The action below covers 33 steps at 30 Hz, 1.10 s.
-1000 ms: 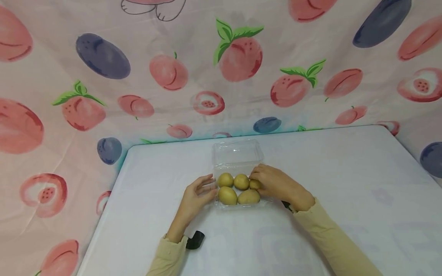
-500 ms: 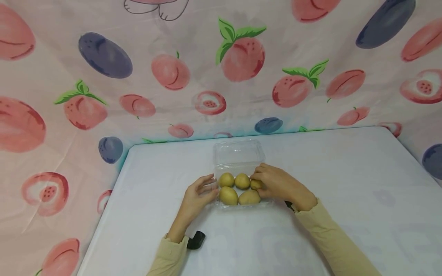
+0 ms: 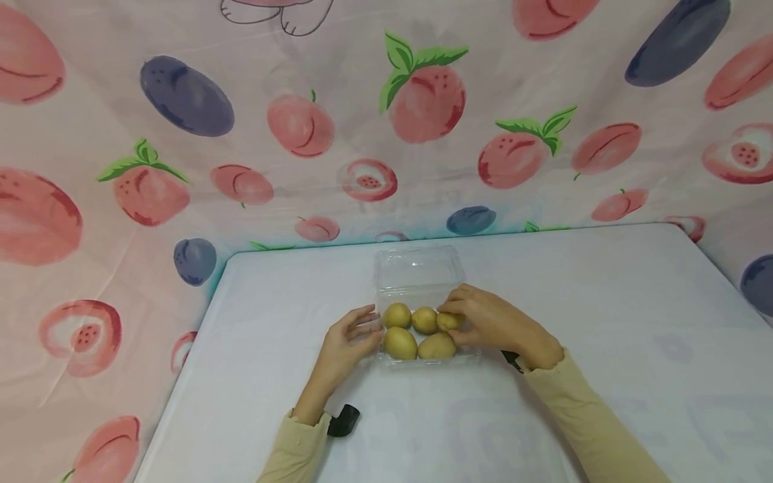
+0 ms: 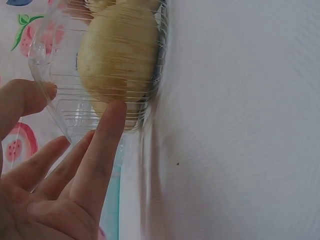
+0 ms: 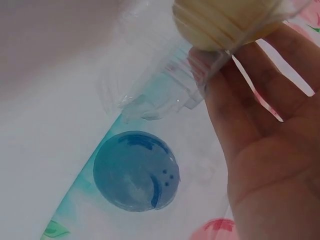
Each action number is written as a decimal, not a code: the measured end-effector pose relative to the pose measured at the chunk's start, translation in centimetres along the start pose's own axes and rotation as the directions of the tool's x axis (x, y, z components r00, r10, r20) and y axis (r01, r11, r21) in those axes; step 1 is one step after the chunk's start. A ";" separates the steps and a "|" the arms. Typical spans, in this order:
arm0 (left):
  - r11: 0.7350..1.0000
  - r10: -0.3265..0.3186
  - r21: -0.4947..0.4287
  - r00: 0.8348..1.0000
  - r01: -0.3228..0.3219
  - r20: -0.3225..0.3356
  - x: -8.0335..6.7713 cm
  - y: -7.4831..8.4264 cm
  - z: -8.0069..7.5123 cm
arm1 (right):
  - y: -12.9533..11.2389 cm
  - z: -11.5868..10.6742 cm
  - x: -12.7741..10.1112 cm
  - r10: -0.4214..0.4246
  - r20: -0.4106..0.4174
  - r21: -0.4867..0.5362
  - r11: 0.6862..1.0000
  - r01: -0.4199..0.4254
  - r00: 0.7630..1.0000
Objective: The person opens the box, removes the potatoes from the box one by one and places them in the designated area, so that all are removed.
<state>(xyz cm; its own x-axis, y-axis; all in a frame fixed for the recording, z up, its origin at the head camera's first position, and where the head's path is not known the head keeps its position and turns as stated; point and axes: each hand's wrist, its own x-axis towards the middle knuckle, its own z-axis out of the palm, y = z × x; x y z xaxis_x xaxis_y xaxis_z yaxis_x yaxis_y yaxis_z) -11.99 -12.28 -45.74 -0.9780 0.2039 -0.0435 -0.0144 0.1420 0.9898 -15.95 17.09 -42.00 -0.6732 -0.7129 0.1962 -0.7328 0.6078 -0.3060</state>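
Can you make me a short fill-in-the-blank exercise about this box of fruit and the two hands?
1. The clear plastic box holds ____ yellow-green fruits.
2. The box's lid lies ____, hinged back toward the cloth.
3. The ____ hand pinches the small fruit in the box.
4. The left hand touches the box's ____ side with straight fingers.

Missing words: five; open; right; left
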 end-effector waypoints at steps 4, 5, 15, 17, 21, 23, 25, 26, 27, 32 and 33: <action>1.000 0.003 0.004 1.000 -0.003 0.000 0.0 -0.1 0.0 | -0.3 -0.3 0.0 0.013 -0.031 0.010 1.000 -0.013 0.999; 1.000 0.003 0.007 1.000 -0.003 0.000 0.0 -0.1 0.0 | -0.4 -0.4 0.0 0.020 -0.036 0.016 1.000 -0.019 0.999; 1.000 0.016 0.027 1.000 -0.016 -0.003 -0.1 0.1 0.0 | -1.0 -1.2 -0.1 0.036 -0.073 0.072 0.997 -0.030 0.997; 0.999 0.020 0.029 1.000 -0.019 -0.003 -0.1 0.1 0.1 | -1.0 -1.3 0.0 0.032 -0.079 0.062 0.998 -0.027 0.996; 0.998 0.032 0.047 0.999 -0.032 0.004 0.0 0.2 0.1 | -1.0 -1.6 0.0 0.026 -0.096 0.033 0.999 -0.022 0.995; 0.998 0.033 0.052 0.999 -0.034 0.007 0.0 0.2 0.1 | -0.8 -1.7 -0.1 0.022 -0.108 0.018 1.000 -0.020 0.994; 0.998 0.032 0.055 0.999 -0.033 0.008 0.0 0.2 0.2 | -0.6 -1.9 -0.2 0.023 -0.121 0.008 1.000 -0.023 0.992; 0.998 0.031 0.055 0.999 -0.031 0.008 0.0 0.2 0.2 | -0.5 -1.9 -0.3 0.025 -0.126 0.005 1.000 -0.025 0.992; 0.998 0.028 0.051 1.000 -0.028 0.006 -0.1 0.3 0.2 | -0.5 -2.0 -0.4 0.027 -0.132 0.005 1.000 -0.027 0.991; 1.000 0.005 0.027 1.000 -0.005 -0.006 -0.1 0.3 0.1 | 0.0 -2.3 -0.7 0.031 -0.161 -0.007 0.999 -0.033 0.986; 1.000 0.003 0.023 1.000 -0.003 -0.007 -0.1 0.3 0.1 | 0.1 -2.4 -0.7 0.029 -0.167 -0.011 0.999 -0.032 0.985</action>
<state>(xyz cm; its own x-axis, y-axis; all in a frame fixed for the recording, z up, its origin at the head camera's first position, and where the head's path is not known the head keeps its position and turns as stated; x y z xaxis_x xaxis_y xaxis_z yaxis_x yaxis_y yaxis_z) -11.82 -12.13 -45.43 -0.9795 0.1978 -0.0391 -0.0064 0.1638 0.9865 -15.74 18.50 -39.97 -0.7016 -0.6261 0.3402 -0.7121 0.6340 -0.3016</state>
